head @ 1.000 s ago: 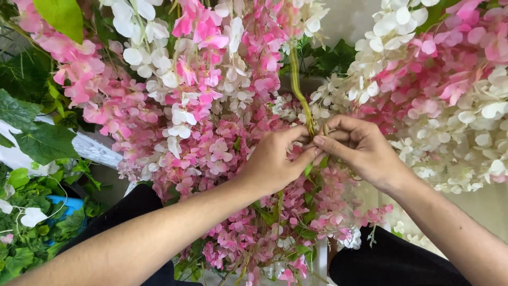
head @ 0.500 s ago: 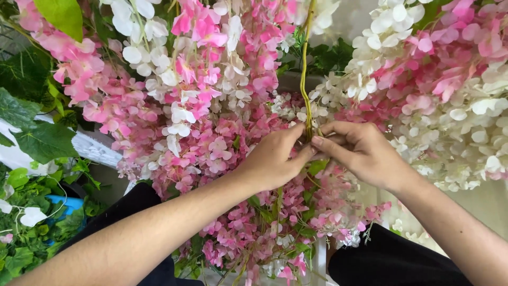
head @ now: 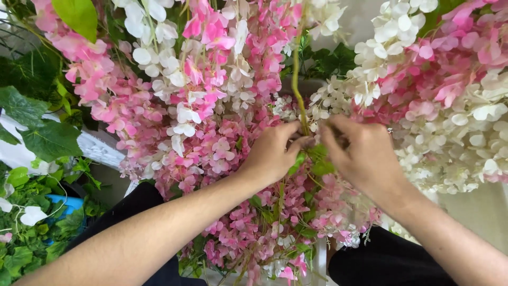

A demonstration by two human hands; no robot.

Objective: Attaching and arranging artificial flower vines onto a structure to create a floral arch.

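Note:
My left hand (head: 272,153) and my right hand (head: 362,156) meet at the middle of the view, among hanging strands of artificial pink flowers (head: 211,132) and white flowers (head: 465,122). A thin green stem (head: 298,90) runs up from between my fingertips, and both hands pinch it at its lower end, just above a few small green leaves (head: 317,161). More pink blossoms (head: 264,228) hang below my wrists. My fingertips partly hide the point where the stem is held.
Large green leaves (head: 45,132) and leafy vines (head: 32,238) fill the left side, with a blue container (head: 66,204) among them. A white ledge (head: 100,148) crosses behind. My dark trousers (head: 391,259) show at the bottom.
Both hands have risen slightly and drawn closer together on the stem. The stem now stands straighter between my fingertips.

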